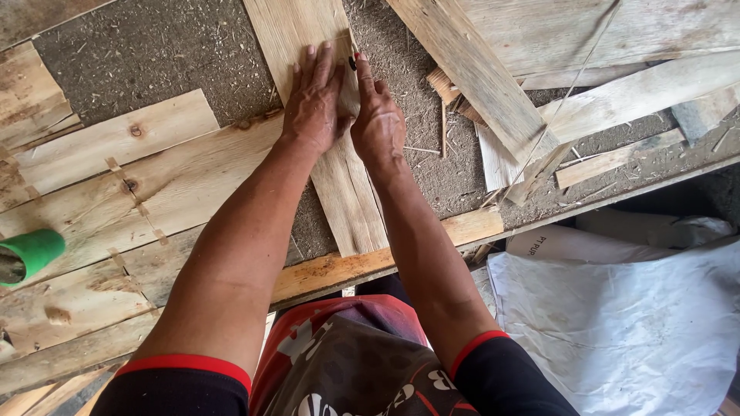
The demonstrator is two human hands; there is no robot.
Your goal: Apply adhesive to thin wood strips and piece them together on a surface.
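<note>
Marking a long pale wooden plank that lies lengthwise on the dusty sawdust-strewn workbench. The left hand lies flat on the plank, fingers extended and close together, pinning it. The right hand pinches 1 small dark-tipped marker between thumb and forefinger, tip at the plank's right edge. No drawn line can be made out, so marking appears to be at an early stage. Count: 2 hands, 1 marker, 1 held plank, 1 green cylindrical object at left, 1 white woven sack at right, several loose offcuts.
</note>
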